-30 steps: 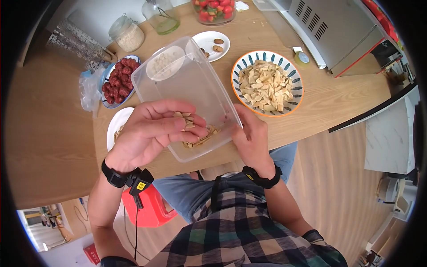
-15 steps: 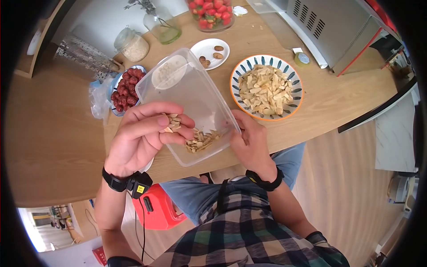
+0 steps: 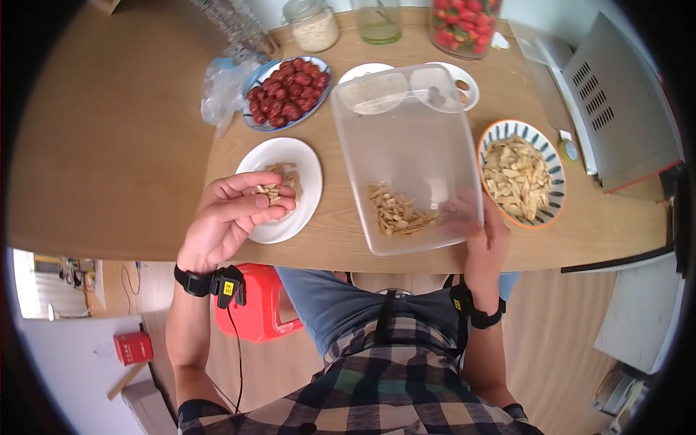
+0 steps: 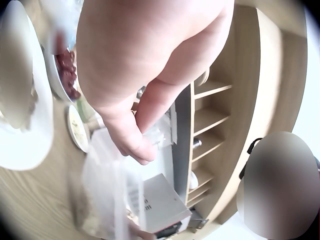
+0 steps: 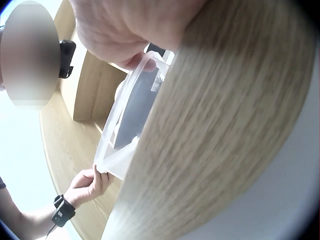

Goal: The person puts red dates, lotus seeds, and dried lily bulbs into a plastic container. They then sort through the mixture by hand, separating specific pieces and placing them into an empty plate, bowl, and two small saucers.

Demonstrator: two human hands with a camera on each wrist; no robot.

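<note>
Above a white plate (image 3: 310, 170) in the head view, my left hand (image 3: 228, 214) pinches several pale dried slices (image 3: 268, 192) between thumb and fingers. More such slices lie on that plate, partly hidden by the hand. My right hand (image 3: 484, 232) grips the near right edge of a clear plastic container (image 3: 406, 145), whose near end holds a small heap of pale slices (image 3: 397, 210). In the right wrist view, fingers of the right hand (image 5: 142, 30) curl over the container's rim, and the left hand (image 5: 90, 186) shows beyond it.
A striped bowl (image 3: 556, 163) full of pale slices stands right of the container. Behind are a dish of red dates (image 3: 290, 94), a jar of pale flakes (image 3: 313, 29), a glass vase (image 3: 378, 25) and a strawberry jar (image 3: 464, 29). A grey appliance (image 3: 616, 109) borders the right.
My left hand has moved left, from over the container to over the white plate, still holding slices. The head view has swung left; my right hand keeps its grip on the container.
</note>
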